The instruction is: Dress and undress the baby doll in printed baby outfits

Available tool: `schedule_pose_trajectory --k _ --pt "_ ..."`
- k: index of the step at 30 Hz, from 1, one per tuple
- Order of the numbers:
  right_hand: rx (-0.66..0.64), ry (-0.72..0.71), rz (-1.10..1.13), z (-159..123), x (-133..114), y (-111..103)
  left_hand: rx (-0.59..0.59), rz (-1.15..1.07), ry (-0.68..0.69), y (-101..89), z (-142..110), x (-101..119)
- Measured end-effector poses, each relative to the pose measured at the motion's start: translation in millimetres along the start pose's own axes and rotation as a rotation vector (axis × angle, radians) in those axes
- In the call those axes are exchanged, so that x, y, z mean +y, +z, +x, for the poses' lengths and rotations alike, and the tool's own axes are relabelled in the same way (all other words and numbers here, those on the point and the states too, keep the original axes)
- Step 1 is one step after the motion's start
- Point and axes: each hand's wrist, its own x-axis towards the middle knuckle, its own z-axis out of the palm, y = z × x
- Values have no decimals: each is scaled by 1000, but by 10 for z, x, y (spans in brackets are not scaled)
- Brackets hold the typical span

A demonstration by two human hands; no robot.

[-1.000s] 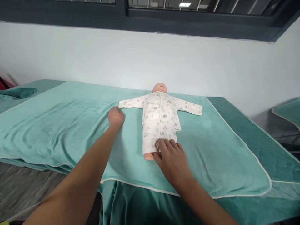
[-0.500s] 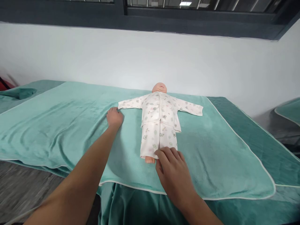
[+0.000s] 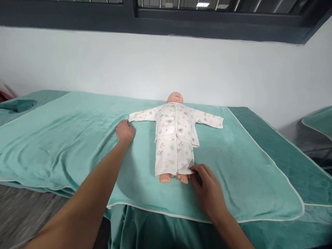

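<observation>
A baby doll [image 3: 174,97] lies on its back, arms stretched out sideways, head toward the wall. It wears a white printed jacket [image 3: 169,119] and matching trousers [image 3: 168,154]; both bare feet stick out below the hems. My right hand [image 3: 209,188] pinches the outer hem of the right-side trouser leg between thumb and forefinger. Beside the cuff of the left-side sleeve [image 3: 141,115], my left hand [image 3: 125,131] rests low on the blanket with its fingers curled. Its fingertips are hidden, so what they grip, if anything, does not show.
Under the doll spreads a light green blanket [image 3: 85,128] with white edging, wrinkled on the left. A darker green cover [image 3: 275,148] lies beneath it and hangs down in front. A white wall [image 3: 103,62] rises behind, below a dark window frame [image 3: 207,26].
My right hand has moved rightward from the middle of the trouser hems to the outer edge of the right-side leg, uncovering the second foot. My left hand stays by the cuff.
</observation>
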Motion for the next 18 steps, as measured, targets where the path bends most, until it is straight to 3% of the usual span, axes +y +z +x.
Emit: schedule_pose_trajectory --k 4,7,13,18 --pt "79 -50 133 0 -151 -174 2 0 -1 10 8 -3" --pt "53 -71 131 -32 -207 -222 7 4 -3 16 13 -6" --pt "-68 -21 134 -141 -51 -132 9 -1 3 15 13 -12" --pt "-116 -48 172 -162 77 -225 14 -4 4 11 8 -14"
